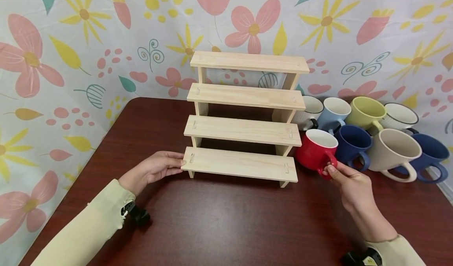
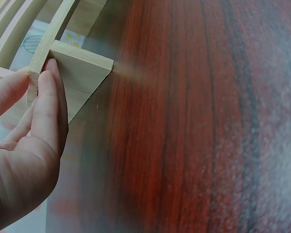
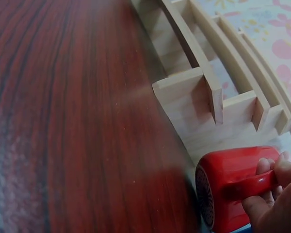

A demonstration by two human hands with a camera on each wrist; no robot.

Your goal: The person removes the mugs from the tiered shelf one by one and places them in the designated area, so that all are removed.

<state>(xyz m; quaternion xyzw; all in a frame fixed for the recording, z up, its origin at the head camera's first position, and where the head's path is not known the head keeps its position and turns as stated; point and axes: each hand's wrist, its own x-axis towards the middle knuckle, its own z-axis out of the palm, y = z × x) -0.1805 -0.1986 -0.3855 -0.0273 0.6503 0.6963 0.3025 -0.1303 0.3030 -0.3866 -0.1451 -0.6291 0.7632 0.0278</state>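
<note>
A stepped wooden rack [image 1: 244, 130] of pale boards stands near the back of the dark table. At its left, my left hand [image 1: 161, 167] pinches the end of the lowest board [image 1: 240, 162]; in the left wrist view the thumb and fingers of the hand [image 2: 34, 126] lie on either side of the board's edge. Just right of the rack is a red mug [image 1: 314, 150] with a white inside. My right hand [image 1: 355, 185] holds its handle, which the right wrist view shows between thumb and fingers. The red mug [image 3: 233, 167] appears close beside the rack's side panel [image 3: 182, 97] there.
Behind and right of the red mug crowd several mugs: light blue [image 1: 334, 110], yellow-green [image 1: 364, 110], navy [image 1: 352, 142], beige [image 1: 398, 150], blue [image 1: 433, 156], and two white ones with dark rims [image 1: 398, 116]. A flowered cloth [image 1: 116, 57] hangs behind the brown table [image 1: 212, 222].
</note>
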